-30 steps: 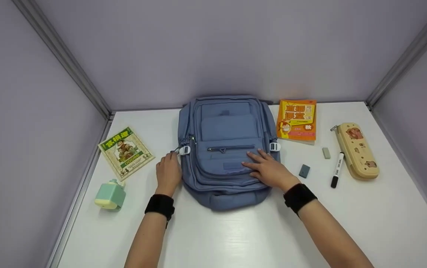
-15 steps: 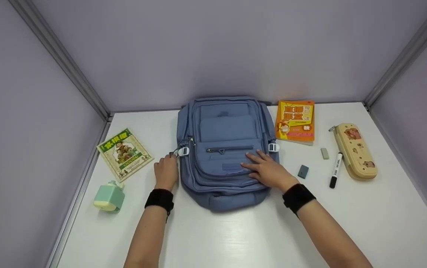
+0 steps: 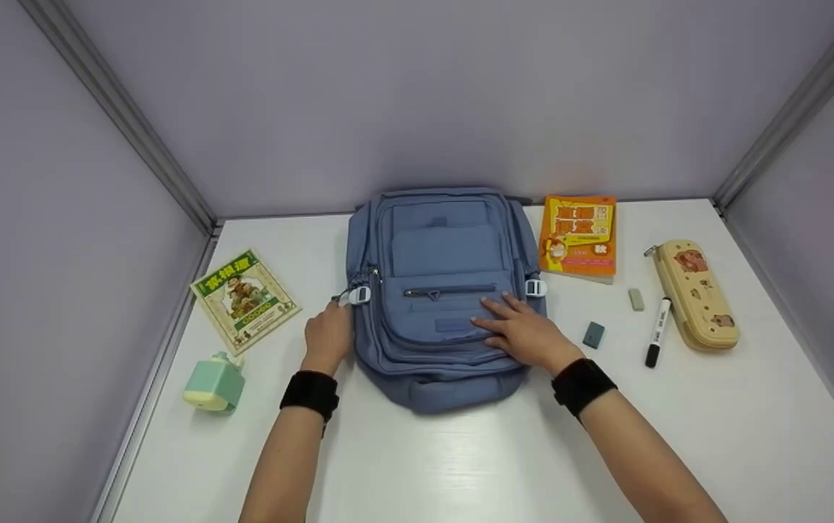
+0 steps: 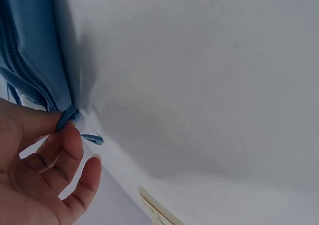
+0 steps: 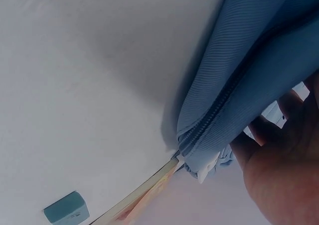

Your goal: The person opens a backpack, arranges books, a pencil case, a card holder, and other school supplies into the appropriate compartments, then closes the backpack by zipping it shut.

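- Left hand (image 3: 328, 335) at side of blue backpack (image 3: 440, 254), fingers curled, pinching zipper pull (image 4: 66, 117).
- Right hand (image 3: 526, 333) flat on the front pocket, fingers straight, pressing.

Two bare forearms, no sleeves, black wristband behind left hand (image 3: 328, 335), matching band behind right hand (image 3: 529, 335)

Blue backpack (image 3: 442, 290) (lying flat), hands on it, left hand (image 3: 328, 335), right hand (image 3: 526, 334)
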Demonstrator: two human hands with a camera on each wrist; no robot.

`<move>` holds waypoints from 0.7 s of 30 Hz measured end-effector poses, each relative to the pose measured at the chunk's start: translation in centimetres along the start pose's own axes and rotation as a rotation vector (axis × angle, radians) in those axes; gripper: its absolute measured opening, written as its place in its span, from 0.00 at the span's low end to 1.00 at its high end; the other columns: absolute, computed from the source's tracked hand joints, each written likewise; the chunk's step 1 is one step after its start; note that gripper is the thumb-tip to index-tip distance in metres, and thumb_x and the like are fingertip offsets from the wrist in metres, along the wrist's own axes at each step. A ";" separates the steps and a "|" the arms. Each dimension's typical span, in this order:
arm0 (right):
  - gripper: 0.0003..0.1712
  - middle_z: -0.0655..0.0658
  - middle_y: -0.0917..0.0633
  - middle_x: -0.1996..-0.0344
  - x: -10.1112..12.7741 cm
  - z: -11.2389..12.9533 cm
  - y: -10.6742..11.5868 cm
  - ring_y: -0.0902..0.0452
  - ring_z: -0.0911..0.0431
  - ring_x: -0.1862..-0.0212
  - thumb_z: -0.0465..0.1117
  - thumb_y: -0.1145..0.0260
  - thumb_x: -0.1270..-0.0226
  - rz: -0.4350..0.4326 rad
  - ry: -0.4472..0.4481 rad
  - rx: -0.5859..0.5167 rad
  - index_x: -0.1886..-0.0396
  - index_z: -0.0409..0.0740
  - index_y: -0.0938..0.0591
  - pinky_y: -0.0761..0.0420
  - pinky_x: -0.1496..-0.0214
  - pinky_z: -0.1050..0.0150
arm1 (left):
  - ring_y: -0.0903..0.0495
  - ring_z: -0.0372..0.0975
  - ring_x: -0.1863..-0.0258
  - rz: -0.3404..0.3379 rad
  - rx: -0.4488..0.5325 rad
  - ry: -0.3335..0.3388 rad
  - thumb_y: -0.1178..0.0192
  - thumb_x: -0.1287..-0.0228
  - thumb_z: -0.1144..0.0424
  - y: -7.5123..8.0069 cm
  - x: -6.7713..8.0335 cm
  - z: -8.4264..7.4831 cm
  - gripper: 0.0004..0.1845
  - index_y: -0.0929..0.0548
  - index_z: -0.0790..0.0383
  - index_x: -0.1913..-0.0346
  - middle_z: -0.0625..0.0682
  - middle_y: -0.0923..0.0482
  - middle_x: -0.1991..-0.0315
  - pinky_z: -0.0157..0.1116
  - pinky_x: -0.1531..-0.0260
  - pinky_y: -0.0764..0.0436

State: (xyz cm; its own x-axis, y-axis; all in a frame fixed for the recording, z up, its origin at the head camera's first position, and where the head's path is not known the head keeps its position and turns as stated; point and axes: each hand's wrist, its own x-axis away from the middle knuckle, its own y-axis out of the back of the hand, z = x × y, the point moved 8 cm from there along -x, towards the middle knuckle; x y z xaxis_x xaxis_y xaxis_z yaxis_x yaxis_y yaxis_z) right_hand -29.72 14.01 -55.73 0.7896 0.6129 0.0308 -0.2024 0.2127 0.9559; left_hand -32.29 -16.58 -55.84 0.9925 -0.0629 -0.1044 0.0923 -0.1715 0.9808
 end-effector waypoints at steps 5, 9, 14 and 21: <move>0.25 0.42 0.36 0.27 0.0 0.2 0.1 0.50 0.34 0.27 0.51 0.41 0.26 -0.020 0.007 0.015 0.31 0.56 0.26 0.38 0.34 0.38 | 0.17 0.58 0.68 0.032 0.018 -0.016 0.48 0.33 0.72 0.4 1.1 -0.4 0.09 0.16 0.70 0.64 0.64 0.20 0.66 0.54 0.70 0.21; 0.25 0.42 0.36 0.27 0.0 0.1 0.0 0.49 0.34 0.27 0.51 0.42 0.26 -0.027 0.003 0.025 0.31 0.57 0.26 0.38 0.34 0.38 | 0.18 0.56 0.69 0.080 0.031 -0.030 0.46 0.35 0.72 0.6 2.1 -0.7 0.09 0.15 0.68 0.67 0.62 0.21 0.69 0.53 0.71 0.20; 0.25 0.42 0.36 0.27 0.0 0.1 0.0 0.48 0.34 0.27 0.51 0.41 0.26 -0.036 0.007 0.050 0.31 0.57 0.26 0.37 0.35 0.39 | 0.17 0.55 0.68 0.147 0.012 -0.052 0.45 0.37 0.73 0.9 3.5 -1.2 0.08 0.15 0.68 0.67 0.61 0.21 0.70 0.53 0.70 0.20; 0.25 0.42 0.36 0.27 0.0 0.2 -0.1 0.49 0.34 0.27 0.52 0.42 0.25 -0.032 0.008 0.054 0.31 0.58 0.27 0.37 0.34 0.39 | 0.18 0.56 0.69 0.212 -0.081 -0.100 0.41 0.40 0.74 1.6 5.5 -2.3 0.05 0.15 0.70 0.66 0.61 0.21 0.69 0.53 0.67 0.21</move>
State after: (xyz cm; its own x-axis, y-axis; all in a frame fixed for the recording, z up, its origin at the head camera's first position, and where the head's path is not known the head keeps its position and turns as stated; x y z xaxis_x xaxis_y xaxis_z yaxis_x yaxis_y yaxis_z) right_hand -29.60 13.88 -55.75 0.7907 0.6121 -0.0022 -0.1455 0.1915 0.9707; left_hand -26.52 -14.96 -54.45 0.9779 -0.1872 0.0934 -0.1073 -0.0653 0.9921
